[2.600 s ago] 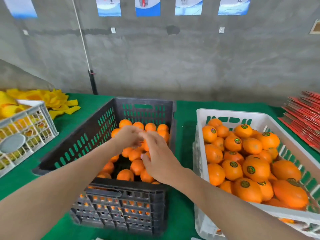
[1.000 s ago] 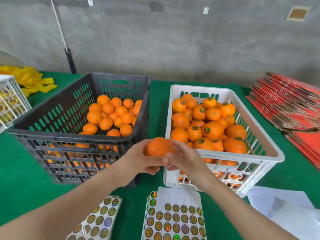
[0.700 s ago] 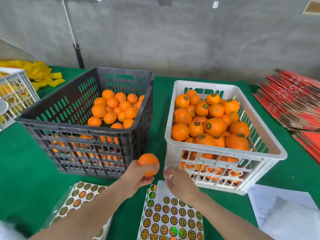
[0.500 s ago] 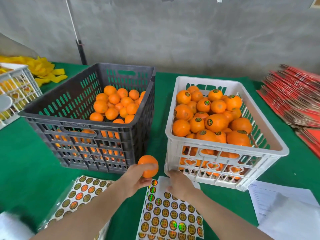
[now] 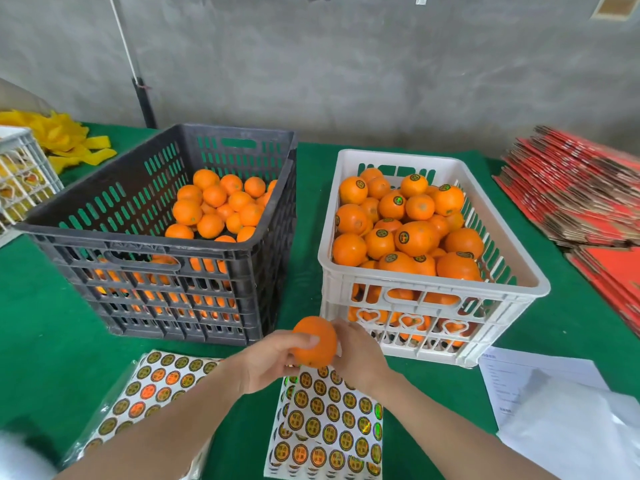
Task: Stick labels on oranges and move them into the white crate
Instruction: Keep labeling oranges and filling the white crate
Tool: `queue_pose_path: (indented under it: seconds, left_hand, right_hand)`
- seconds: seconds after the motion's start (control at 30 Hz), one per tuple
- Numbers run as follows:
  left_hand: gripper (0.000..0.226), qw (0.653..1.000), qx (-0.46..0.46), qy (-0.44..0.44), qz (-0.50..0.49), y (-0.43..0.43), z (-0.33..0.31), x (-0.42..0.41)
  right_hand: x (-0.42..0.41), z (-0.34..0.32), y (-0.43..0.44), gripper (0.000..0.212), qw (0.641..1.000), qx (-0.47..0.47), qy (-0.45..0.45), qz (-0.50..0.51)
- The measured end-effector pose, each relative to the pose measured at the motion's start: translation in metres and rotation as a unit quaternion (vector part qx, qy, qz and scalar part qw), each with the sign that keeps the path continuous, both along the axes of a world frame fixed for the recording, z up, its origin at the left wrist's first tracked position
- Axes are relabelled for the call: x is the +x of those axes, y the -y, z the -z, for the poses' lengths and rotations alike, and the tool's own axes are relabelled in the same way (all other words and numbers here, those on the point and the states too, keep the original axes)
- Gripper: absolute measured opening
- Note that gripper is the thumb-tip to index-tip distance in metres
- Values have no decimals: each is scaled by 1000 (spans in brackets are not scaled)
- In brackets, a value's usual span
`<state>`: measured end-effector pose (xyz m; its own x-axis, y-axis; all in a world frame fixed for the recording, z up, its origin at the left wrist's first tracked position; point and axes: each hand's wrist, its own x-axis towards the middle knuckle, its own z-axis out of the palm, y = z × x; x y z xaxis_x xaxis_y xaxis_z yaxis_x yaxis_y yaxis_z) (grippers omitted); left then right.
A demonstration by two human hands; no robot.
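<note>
My left hand point(image 5: 268, 363) grips a single orange point(image 5: 315, 341) above the near end of a sticker sheet point(image 5: 329, 424). My right hand point(image 5: 362, 355) presses against the orange's right side; whether a label is under its fingers is hidden. The white crate point(image 5: 429, 289) stands just behind on the right, piled with labelled oranges point(image 5: 408, 233). The black crate point(image 5: 145, 251) on the left holds unlabelled oranges point(image 5: 218, 209).
A second sticker sheet point(image 5: 152, 393) lies at the lower left. White papers point(image 5: 554, 403) lie at the lower right, red flat cartons point(image 5: 581, 199) are stacked at the far right. A small white crate point(image 5: 20, 174) and yellow wrappers point(image 5: 65, 140) sit far left on the green cloth.
I lifted an orange out of the black crate and brought it near over the sticker sheet. My right hand touched the sheet, then rose back against the orange.
</note>
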<state>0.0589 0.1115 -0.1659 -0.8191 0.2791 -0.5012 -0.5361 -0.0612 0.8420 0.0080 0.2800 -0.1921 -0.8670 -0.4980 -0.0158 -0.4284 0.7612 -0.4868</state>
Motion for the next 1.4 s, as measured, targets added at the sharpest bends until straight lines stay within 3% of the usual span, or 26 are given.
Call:
queue_pose_path:
  seconds: [0.2, 0.3, 0.43, 0.7, 0.97, 1.07, 1.23, 1.33, 1.4]
  left_hand:
    - [107, 998, 27, 13, 60, 2, -2, 4]
    - [109, 998, 50, 30, 6, 1, 1, 2]
    - [110, 991, 98, 32, -90, 6, 9, 2]
    - [110, 977, 172, 58, -115, 5, 12, 5]
    - [111, 977, 163, 87, -103, 3, 17, 7]
    - [108, 977, 163, 93, -105, 2, 17, 7]
    - [65, 976, 138, 108, -129, 2, 18, 3]
    - [59, 991, 56, 79, -90, 6, 17, 3]
    - [70, 997, -46, 40, -44, 9, 15, 7]
  right_hand:
    - [5, -3, 3, 35, 999, 37, -36, -16]
    - [9, -3, -1, 35, 997, -53, -56, -11]
    - [26, 3, -7, 13, 981, -154, -110, 38]
    - [49, 15, 5, 20, 982, -145, -55, 103]
    - [57, 16, 5, 4, 977, -164, -99, 91]
    - [59, 16, 6, 11, 975, -163, -131, 81]
    - [62, 20, 5, 21, 964, -203, -167, 48]
    - [65, 20, 2, 18, 962, -242, -89, 91]
    - [62, 14, -2, 20, 950, -273, 8, 151]
